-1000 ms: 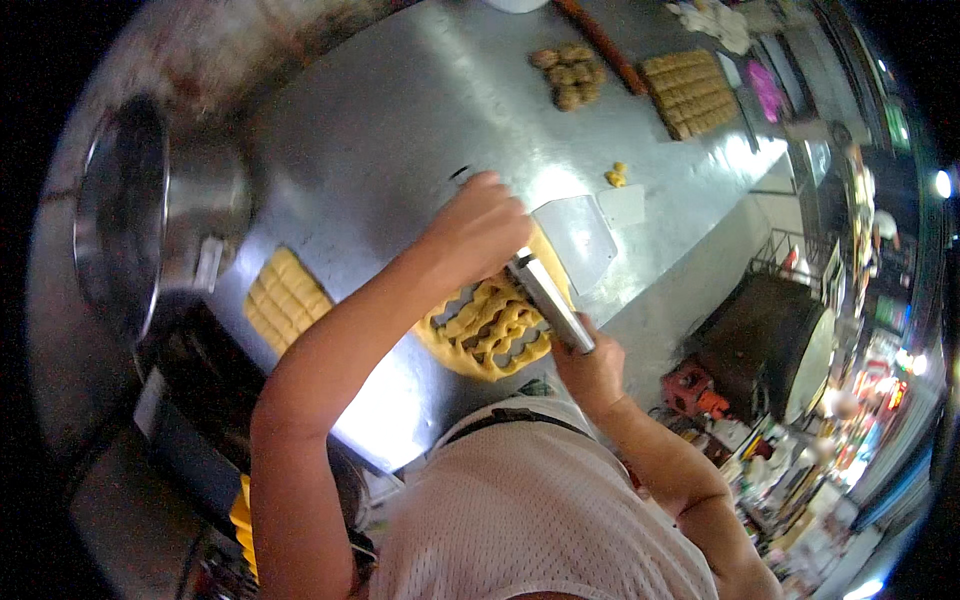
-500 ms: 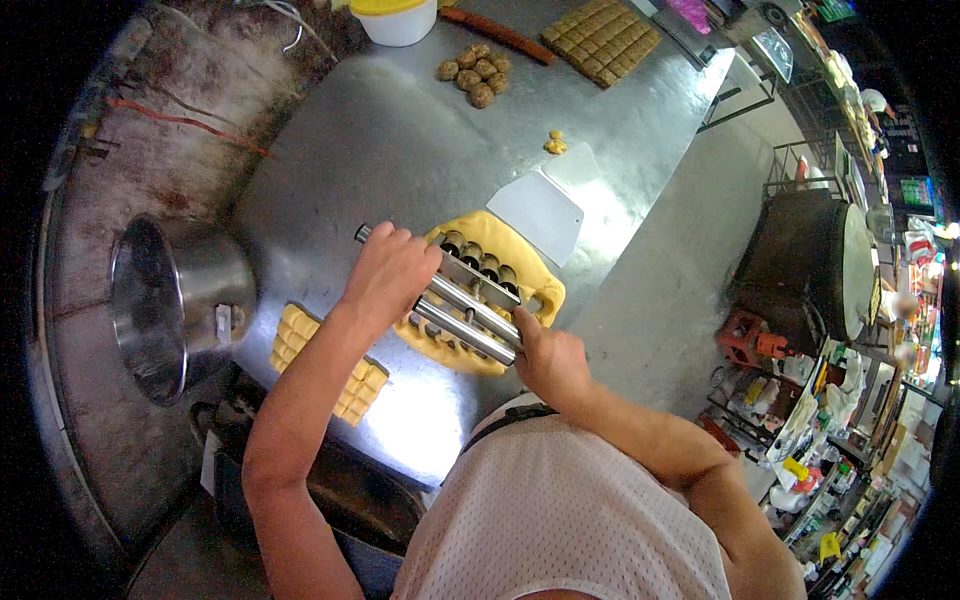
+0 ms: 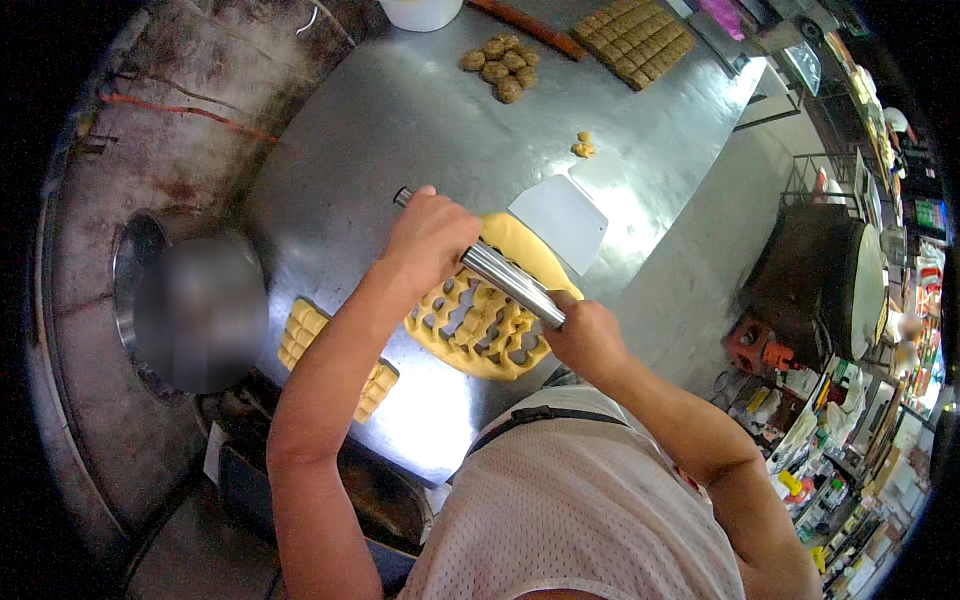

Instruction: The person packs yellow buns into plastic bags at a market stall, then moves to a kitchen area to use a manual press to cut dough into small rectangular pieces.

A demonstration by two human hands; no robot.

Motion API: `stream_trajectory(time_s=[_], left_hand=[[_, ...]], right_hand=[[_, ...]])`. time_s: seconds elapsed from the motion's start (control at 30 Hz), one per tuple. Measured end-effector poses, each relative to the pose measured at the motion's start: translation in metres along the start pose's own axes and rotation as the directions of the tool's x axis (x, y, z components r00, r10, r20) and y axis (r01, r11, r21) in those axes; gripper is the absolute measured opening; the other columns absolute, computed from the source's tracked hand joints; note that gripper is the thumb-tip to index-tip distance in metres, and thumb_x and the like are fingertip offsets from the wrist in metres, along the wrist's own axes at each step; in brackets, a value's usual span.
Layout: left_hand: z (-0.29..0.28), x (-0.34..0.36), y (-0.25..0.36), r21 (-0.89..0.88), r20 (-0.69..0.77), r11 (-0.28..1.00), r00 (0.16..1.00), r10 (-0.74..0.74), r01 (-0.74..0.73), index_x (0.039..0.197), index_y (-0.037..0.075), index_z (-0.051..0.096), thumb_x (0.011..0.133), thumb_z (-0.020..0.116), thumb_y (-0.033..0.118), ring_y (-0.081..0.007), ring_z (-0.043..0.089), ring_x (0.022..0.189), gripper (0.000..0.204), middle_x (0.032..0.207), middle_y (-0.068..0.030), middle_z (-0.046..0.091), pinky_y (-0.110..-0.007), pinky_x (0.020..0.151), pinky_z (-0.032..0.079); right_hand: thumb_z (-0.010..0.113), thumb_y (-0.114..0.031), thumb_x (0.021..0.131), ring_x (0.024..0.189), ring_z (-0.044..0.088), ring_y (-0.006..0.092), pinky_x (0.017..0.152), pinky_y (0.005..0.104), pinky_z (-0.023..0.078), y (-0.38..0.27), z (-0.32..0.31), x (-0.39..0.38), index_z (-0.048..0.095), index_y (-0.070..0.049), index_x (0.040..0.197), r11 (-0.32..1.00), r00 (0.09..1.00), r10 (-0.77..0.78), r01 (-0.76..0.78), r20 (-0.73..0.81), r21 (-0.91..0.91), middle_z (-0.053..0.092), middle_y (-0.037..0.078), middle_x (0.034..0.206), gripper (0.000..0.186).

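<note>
Both my hands hold a steel dough cutter (image 3: 515,287) with a bar-shaped body, over a yellow dough sheet (image 3: 470,350). My left hand (image 3: 432,238) is wrapped round its far left end, where a short capped handle sticks out. The near right end is in the closed fingers of my right hand (image 3: 588,335). Several rows of holes run through the near part of the dough; the far part is smooth. The cutter's underside is hidden, so I cannot tell whether it touches the dough. A white scraper (image 3: 565,225) lies beside the sheet. My left forearm partly covers a scored yellow dough slab (image 3: 305,328).
On the steel table (image 3: 370,135) lie brown balls (image 3: 500,65), a scored brown slab (image 3: 635,42), a rolling pin (image 3: 535,30) and small dough scraps (image 3: 583,148). A white tub (image 3: 420,12) stands at the far edge. Left of the table is a steel pot (image 3: 128,280), partly blurred.
The cutter has turned in my hands: its row of rings and second bar showed before, and only one bar shows now. Holes it covered in the dough are exposed. The view has shifted slightly.
</note>
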State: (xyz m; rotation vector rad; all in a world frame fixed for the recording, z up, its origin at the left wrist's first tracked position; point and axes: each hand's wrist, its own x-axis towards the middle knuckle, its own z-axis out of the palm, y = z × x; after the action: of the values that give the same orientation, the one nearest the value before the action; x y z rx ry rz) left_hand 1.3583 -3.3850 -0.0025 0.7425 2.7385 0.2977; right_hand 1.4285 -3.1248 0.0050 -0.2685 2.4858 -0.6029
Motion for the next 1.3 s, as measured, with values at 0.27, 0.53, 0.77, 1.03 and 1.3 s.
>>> stream_trajectory(time_s=[0.27, 0.53, 0.77, 1.03, 1.3], left_hand=[[0.007, 0.012, 0.004, 0.032, -0.008, 0.999, 0.999, -0.034, 0.035, 0.070, 0.012, 0.074, 0.069, 0.079, 0.006, -0.0303, 0.071, 0.085, 0.007, 0.078, -0.0123, 0.073, -0.042, 0.090, 0.046], [0.014, -0.010, -0.007, -0.028, -0.128, 1.000, 0.992, -0.016, 0.012, 0.089, 0.013, 0.069, 0.071, 0.080, 0.013, -0.0325, 0.068, 0.089, 0.021, 0.081, -0.0095, 0.069, -0.046, 0.088, 0.046], [-0.040, -0.161, 0.100, 0.018, -0.261, 0.885, 0.857, -0.444, 0.465, 0.105, 0.010, 0.069, 0.075, 0.078, 0.014, -0.0283, 0.067, 0.099, 0.032, 0.089, -0.0098, 0.070, -0.041, 0.090, 0.044], [0.055, -0.346, 0.249, -0.438, -0.009, 0.556, 0.614, -0.789, 0.707, 0.141, 0.012, 0.057, 0.071, 0.085, 0.025, -0.0317, 0.057, 0.119, 0.077, 0.145, -0.0131, 0.053, -0.044, 0.104, 0.039], [0.142, -0.385, 0.300, -0.516, 0.096, 0.413, 0.529, -0.843, 0.751, 0.147, -0.001, 0.045, 0.071, 0.073, 0.069, -0.0380, 0.053, 0.123, 0.107, 0.138, -0.0162, 0.056, -0.049, 0.113, 0.031]], right_hand=[[0.069, -0.025, 0.088, 0.072, 0.069, 0.0416, 0.068, 0.0509, 0.056, 0.015, 0.003, 0.005, 0.070, -0.011, 0.113, 0.999, 1.000, -0.016, 0.015, -0.018, -0.044, 0.070, 0.021, 0.077, 0.028], [0.073, -0.026, 0.085, 0.077, 0.070, 0.0406, 0.068, 0.0498, 0.056, 0.004, 0.003, 0.004, 0.068, -0.009, 0.113, 0.989, 0.995, -0.100, 0.098, -0.013, -0.115, 0.071, 0.022, 0.083, 0.033], [0.075, -0.018, 0.083, 0.074, 0.072, 0.0355, 0.066, 0.0453, 0.057, -0.020, -0.017, -0.047, 0.069, -0.011, 0.108, 0.834, 0.876, -0.481, 0.470, 0.039, -0.288, 0.072, 0.017, 0.079, 0.027], [0.076, -0.016, 0.072, 0.071, 0.070, 0.0275, 0.060, 0.0430, 0.056, -0.033, 0.090, -0.075, 0.064, -0.016, 0.103, 0.342, 0.425, -0.797, 0.903, 0.430, -0.259, 0.068, 0.006, 0.079, 0.033], [0.071, -0.014, 0.073, 0.067, 0.066, 0.0283, 0.059, 0.0425, 0.052, -0.012, 0.173, -0.104, 0.062, -0.016, 0.096, 0.201, 0.292, -0.839, 0.951, 0.460, -0.236, 0.060, 0.005, 0.075, 0.025]])
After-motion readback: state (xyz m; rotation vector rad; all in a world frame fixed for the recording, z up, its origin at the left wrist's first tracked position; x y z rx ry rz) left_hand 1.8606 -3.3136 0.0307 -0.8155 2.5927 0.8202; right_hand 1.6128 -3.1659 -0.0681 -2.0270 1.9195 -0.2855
